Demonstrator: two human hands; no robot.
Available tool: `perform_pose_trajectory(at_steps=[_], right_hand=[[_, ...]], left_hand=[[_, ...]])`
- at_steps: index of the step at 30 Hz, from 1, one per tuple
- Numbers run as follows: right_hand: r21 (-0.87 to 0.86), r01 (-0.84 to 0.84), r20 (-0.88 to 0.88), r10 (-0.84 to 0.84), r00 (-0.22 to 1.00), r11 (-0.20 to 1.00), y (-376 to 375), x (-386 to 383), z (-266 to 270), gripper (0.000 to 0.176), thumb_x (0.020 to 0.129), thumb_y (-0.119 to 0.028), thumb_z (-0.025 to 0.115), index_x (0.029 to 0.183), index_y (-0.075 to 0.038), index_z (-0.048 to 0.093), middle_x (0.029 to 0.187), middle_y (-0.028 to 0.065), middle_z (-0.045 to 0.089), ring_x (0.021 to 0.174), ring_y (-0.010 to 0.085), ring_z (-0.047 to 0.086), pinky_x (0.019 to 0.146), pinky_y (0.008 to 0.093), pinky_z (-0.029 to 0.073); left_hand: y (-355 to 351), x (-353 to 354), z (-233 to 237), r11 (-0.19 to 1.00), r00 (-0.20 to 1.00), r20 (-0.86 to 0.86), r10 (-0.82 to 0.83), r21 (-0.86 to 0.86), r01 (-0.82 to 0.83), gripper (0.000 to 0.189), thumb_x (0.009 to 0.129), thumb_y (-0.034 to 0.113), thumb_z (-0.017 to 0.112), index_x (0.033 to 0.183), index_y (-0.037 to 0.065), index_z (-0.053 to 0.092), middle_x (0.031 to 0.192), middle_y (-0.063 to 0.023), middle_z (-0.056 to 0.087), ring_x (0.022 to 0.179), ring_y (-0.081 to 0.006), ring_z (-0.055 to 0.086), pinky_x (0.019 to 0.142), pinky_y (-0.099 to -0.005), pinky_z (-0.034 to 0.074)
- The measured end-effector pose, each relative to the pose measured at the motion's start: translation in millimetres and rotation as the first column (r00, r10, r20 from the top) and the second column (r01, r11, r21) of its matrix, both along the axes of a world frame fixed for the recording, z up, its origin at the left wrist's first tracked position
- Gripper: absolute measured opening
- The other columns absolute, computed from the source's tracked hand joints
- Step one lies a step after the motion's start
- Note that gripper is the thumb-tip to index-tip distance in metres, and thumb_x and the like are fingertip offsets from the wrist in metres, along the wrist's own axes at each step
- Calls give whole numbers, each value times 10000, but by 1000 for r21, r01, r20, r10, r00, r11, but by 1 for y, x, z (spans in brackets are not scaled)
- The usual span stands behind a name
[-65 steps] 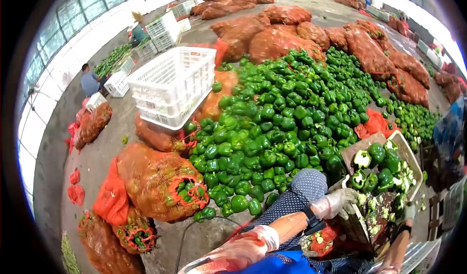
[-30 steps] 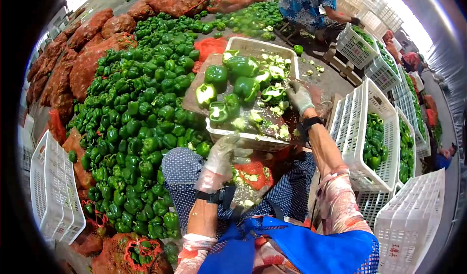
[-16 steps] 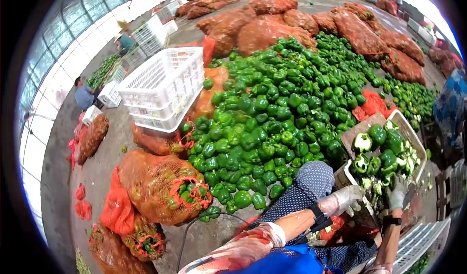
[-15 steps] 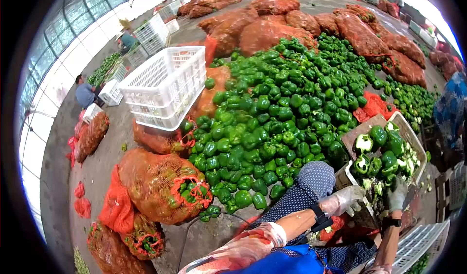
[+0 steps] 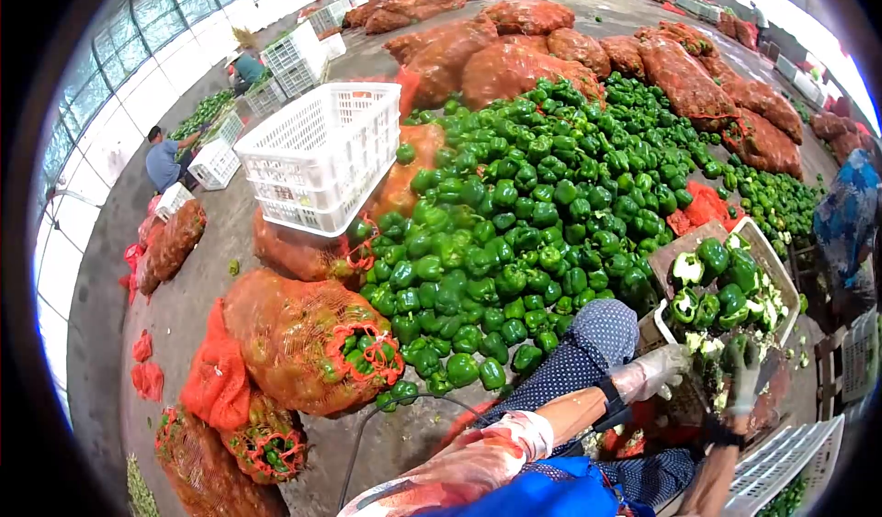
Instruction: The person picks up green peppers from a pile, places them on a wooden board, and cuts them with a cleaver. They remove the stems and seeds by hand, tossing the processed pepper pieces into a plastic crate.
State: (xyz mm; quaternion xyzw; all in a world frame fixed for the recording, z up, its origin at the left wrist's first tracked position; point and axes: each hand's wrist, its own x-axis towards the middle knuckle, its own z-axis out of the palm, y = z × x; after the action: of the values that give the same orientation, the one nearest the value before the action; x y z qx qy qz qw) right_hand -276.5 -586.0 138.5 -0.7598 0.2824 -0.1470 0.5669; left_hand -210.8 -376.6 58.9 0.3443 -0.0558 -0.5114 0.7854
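My left hand (image 5: 654, 373), in a pale glove, is at the near left corner of a crate (image 5: 781, 255) of green bell peppers. Its fingers are curled; whatever they hold is hidden. My right hand (image 5: 742, 390), also gloved and somewhat blurred, is at the crate's near side, closed around a dark green bell pepper (image 5: 735, 355). Cut peppers with pale flesh showing, such as a halved pepper (image 5: 684, 306), lie in the crate among pale scraps (image 5: 703, 342). Whole peppers lie beside them.
A large heap of green bell peppers (image 5: 524, 232) spreads ahead. Stacked white crates (image 5: 322, 154) stand to its left. Filled red mesh sacks (image 5: 303, 333) lie at left and behind the heap. A white crate (image 5: 781, 471) is at lower right. People sit working at far left.
My right hand has shifted slightly left and down, with a dark green pepper at its fingers. The left hand stays nearly in place. The view has tilted slightly.
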Motion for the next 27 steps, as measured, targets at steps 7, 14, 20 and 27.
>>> perform_pose_trajectory(at_steps=[7,14,20,27], right_hand=[[-309,-249,181,314,932,918,127,-18,-26,543,867,-142,674,1333,17,446,1255,143,554,1119,214,534,973,320,424],[176,-276,27,276,961,945,150,-15,23,596,837,-118,686,1363,-33,419,1217,104,565,1098,191,543,935,296,456],[-90,-400,94,408,908,912,123,-20,10,512,812,-352,701,1190,-49,534,1071,189,641,1013,312,628,869,385,479],[-243,-382,-163,351,922,891,119,-28,6,663,809,-511,638,1281,-74,475,1054,241,643,992,420,614,841,458,483]], left_hand=[[-11,0,-8,857,932,-64,357,-374,-354,342,991,193,515,1305,58,500,1191,-19,596,1080,-125,559,953,-261,450],[35,2,33,967,979,115,171,-209,-144,441,971,166,491,1379,11,432,1245,-47,568,1075,-143,552,920,-258,455],[35,-10,79,996,974,224,-5,-84,24,410,850,194,571,1220,24,521,1078,-79,587,955,-168,584,818,-294,515],[29,-4,66,994,935,339,-106,47,96,478,978,394,374,1256,41,536,1133,-78,595,1010,-171,603,834,-302,515]])
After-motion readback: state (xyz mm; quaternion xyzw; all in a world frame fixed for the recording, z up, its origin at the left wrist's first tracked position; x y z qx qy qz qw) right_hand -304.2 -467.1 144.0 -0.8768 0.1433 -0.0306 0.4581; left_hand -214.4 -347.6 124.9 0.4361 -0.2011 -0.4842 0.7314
